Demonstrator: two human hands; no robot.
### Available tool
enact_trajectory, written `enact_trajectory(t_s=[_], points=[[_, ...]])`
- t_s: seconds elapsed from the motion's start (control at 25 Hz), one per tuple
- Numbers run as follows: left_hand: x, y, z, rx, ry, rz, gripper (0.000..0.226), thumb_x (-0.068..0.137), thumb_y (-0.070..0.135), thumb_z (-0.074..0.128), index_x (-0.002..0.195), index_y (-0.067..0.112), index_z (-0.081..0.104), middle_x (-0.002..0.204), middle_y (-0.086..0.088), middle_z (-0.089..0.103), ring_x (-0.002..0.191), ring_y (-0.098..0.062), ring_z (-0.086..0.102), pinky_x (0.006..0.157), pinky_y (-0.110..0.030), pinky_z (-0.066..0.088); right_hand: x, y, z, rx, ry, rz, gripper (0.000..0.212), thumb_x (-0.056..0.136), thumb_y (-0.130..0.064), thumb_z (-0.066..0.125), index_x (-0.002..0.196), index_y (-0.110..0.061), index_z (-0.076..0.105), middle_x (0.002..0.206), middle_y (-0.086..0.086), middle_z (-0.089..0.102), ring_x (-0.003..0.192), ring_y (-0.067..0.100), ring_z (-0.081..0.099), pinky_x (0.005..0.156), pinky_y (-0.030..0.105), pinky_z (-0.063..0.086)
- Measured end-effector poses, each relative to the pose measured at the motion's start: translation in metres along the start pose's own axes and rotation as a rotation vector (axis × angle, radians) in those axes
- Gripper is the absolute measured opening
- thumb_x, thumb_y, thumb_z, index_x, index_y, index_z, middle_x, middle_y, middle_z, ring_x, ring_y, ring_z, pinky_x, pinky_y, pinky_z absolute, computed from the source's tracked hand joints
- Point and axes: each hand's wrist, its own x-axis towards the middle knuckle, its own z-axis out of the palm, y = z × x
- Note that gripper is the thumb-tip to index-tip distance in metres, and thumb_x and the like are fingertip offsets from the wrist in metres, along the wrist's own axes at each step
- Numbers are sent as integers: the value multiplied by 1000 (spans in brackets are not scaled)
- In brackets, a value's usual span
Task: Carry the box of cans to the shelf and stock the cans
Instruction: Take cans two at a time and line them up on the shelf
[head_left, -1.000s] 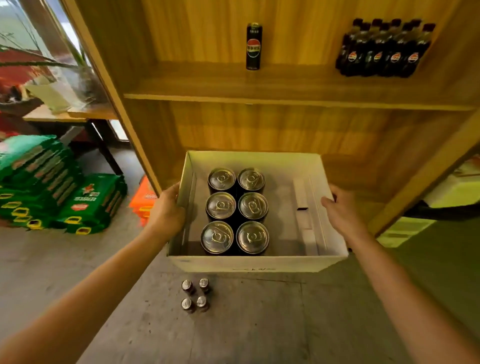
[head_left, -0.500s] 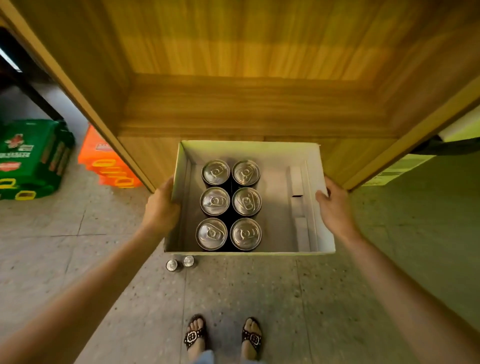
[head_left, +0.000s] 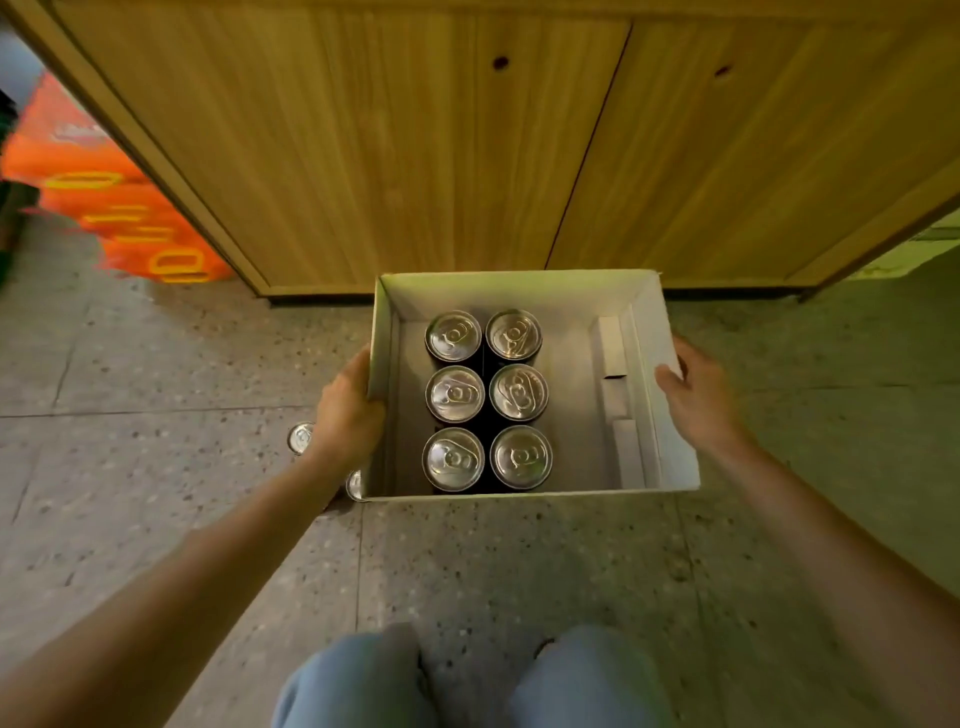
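**Q:** Where was the box, and how did the hands hold it?

**A:** The open white box (head_left: 519, 293) was low down between the two hands, its far wall close to the wooden base of the shelf unit (head_left: 415, 156). The left hand (head_left: 345, 410) gripped the box's left wall. The right hand (head_left: 696, 395) clasped the right wall, thumb on the inside. I could not tell whether the box's bottom touched the floor (head_left: 467, 561).

**Q:** And the cans?

**A:** Six cans (head_left: 454, 395) stood upright in the box, two across and three deep. The block ran lengthwise from the person toward the shelf unit. It filled the box's left half, nearer the left hand, and the right half held none. I judged that the next reach would go straight down into that left half. Two loose cans (head_left: 300, 437) stood on the floor just left of the box, partly hidden by the left forearm and the box's corner.
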Motion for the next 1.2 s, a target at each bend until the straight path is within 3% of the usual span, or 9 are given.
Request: enact_trajectory(t_s=[0.16,0.28,0.44,0.68,0.88,1.04,1.2], points=[[39,-77,71,-21,-48,20,47,83,-8,45,124,15,50,115,-15,63,104,-31,59,91,-48,50,20,80,79,-28,-5,38,37,94,-8,42,130,-5,46,130,16,54,117,32,52,96,34,39],[56,-113,113,-19,-55,19,47,82,-11,43,124,10,50,113,-14,63,96,-22,56,81,-35,48,27,120,115,-22,13,44,33,93,-7,43,126,-3,49,125,17,58,112,31,55,88,28,38],[73,-145,153,11,-44,33,41,82,-2,45,121,11,52,114,-18,63,104,-36,58,86,-44,50,37,159,148,-33,38,64,33,91,-3,44,124,-2,52,120,18,60,100,26,57,79,23,36],[80,-170,179,9,-71,-13,47,85,0,44,128,18,48,119,-14,63,109,-33,58,95,-49,48,45,187,178,-34,-4,69,36,92,-4,44,128,-4,49,125,17,58,111,31,55,84,24,36],[81,-188,191,-38,-67,-68,45,86,0,43,126,21,49,115,-10,64,105,-25,58,91,-40,47,46,199,196,-8,-38,59,37,92,-4,43,128,-5,48,126,16,58,112,31,55,84,23,36],[84,-198,192,-30,-67,-80,49,84,7,45,128,27,47,117,-10,64,110,-31,58,98,-51,45,50,208,206,18,-46,58,38,92,-5,43,130,-6,47,126,16,57,113,32,55,87,26,37],[88,-199,192,18,-141,-94,55,88,14,45,140,27,29,125,-16,58,114,-37,54,98,-48,44,55,211,208,6,-75,74,46,90,-6,48,135,-10,40,133,14,52,119,30,51,90,29,38]])
